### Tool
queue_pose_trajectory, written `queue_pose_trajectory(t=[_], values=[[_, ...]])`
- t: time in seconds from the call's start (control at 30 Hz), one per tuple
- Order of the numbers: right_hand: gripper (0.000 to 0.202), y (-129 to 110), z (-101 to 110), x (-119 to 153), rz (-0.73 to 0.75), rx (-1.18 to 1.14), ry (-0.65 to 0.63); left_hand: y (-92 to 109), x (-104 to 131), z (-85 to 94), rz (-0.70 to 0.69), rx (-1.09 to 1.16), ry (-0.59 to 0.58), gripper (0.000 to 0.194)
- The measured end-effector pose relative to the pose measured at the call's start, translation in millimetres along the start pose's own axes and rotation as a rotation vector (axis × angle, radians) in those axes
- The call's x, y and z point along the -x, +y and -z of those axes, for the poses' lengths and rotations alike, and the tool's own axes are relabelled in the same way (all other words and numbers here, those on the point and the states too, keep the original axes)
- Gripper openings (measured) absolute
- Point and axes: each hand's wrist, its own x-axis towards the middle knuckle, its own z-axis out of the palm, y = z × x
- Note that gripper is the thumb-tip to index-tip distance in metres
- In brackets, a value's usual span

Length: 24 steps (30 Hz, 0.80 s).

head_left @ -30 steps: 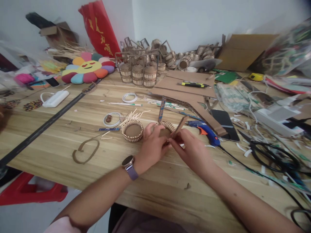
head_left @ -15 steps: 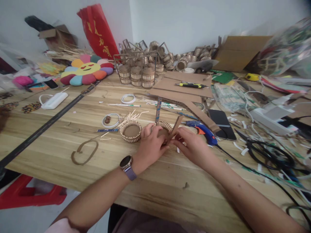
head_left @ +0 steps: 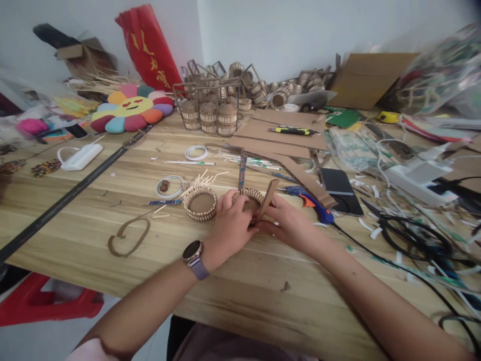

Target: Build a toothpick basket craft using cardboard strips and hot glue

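Note:
My left hand (head_left: 233, 215) is closed round the near left side of a small round basket (head_left: 252, 194) walled with short sticks. A cardboard strip (head_left: 269, 196) stands tilted at the basket's right side, and my right hand (head_left: 282, 216) pinches its lower part against the wall. Another upright cardboard strip (head_left: 242, 170) with blue print rises at the basket's far side. Just left of my left hand is a second round stick basket (head_left: 200, 203) with a brown base. My fingers hide the near part of the first basket.
A blue glue gun (head_left: 323, 213) lies right of my hands, its cord running towards the front right. Scissors (head_left: 376, 209) and a black phone-like slab (head_left: 340, 188) are beyond it. Loose sticks (head_left: 206, 179) and cardboard sheets (head_left: 259, 131) lie behind. Finished basket racks (head_left: 209, 115) stand farther back.
My right hand has moved slightly in towards the basket, its fingers now closer to the foot of the tilted strip. My left hand keeps its hold. The whole view has shifted a little.

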Motion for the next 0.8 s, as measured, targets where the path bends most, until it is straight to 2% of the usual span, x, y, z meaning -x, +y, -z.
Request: queue_pose_trajectory(t=[0.23,0.43,0.8], values=[[0.016,1.6,-3.1,-0.5,-0.008,0.016,0.027,7.5,-4.8,1.1,0.016,-0.022,-0.019,0.018],[0.016,2.6,-4.6,0.6,-0.012,0.024,0.023,6.3,-4.7,-4.3,0.012,0.015,-0.010,0.017],[0.015,0.8,-4.8,1.5,0.010,0.032,0.026,4.6,-2.5,-3.5,0.003,0.000,-0.030,0.018]])
